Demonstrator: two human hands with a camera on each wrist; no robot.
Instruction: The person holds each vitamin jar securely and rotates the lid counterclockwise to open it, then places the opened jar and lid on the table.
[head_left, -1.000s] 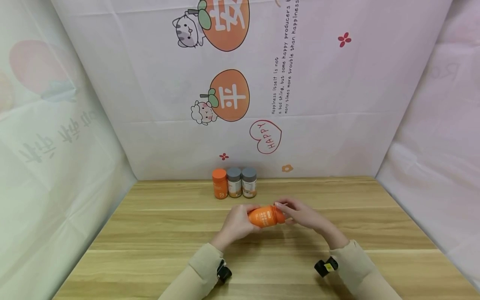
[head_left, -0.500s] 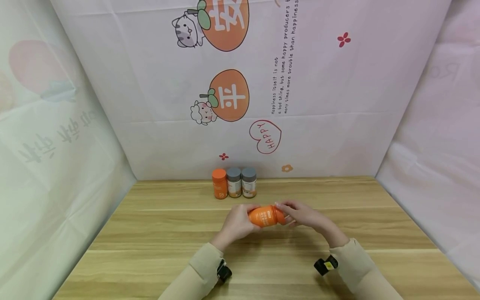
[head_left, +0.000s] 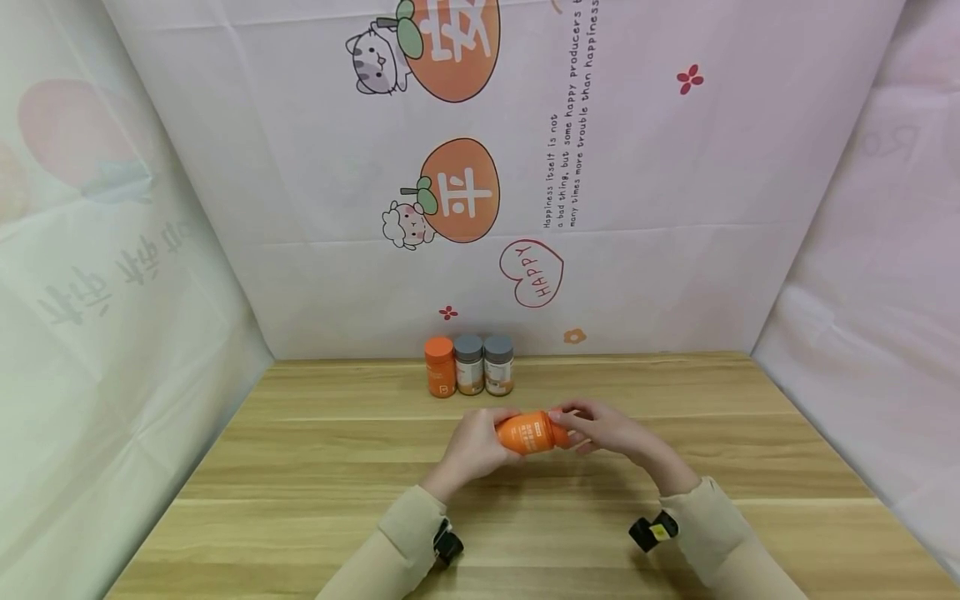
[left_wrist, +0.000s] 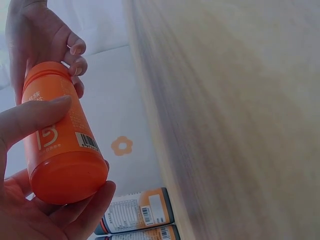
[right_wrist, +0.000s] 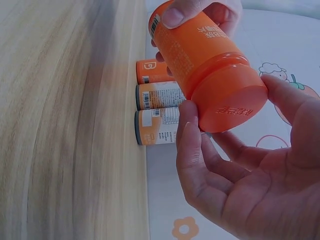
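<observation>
Just below and right of the centre of the head view, we find a round orange plastic bottle with white printing [head_left: 523, 433], lying nearly sideways in the air above a wood-grain tabletop [head_left: 337, 467]. Its smooth orange screw-type lid [right_wrist: 227, 95] is on and points right.

From the left of the bottle, we see the person's left hand [head_left: 475, 442] wrapped around the body near the base; in the left wrist view, its thumb presses across the label. From the right, the person's right hand [head_left: 611, 431] pinches the lid's rim, thumb on one side and fingers on the other, as we see in the right wrist view.

Above the hands in the frame, slightly left of centre, we see three upright containers close together: an orange bottle with an orange lid [head_left: 441, 371], then two white-and-orange jars with grey lids [head_left: 483, 368]. Behind them, we see a white cloth backdrop [head_left: 637, 250] printed with orange fruits and a red heart outline reading "HAPPY" [head_left: 532, 273].
</observation>
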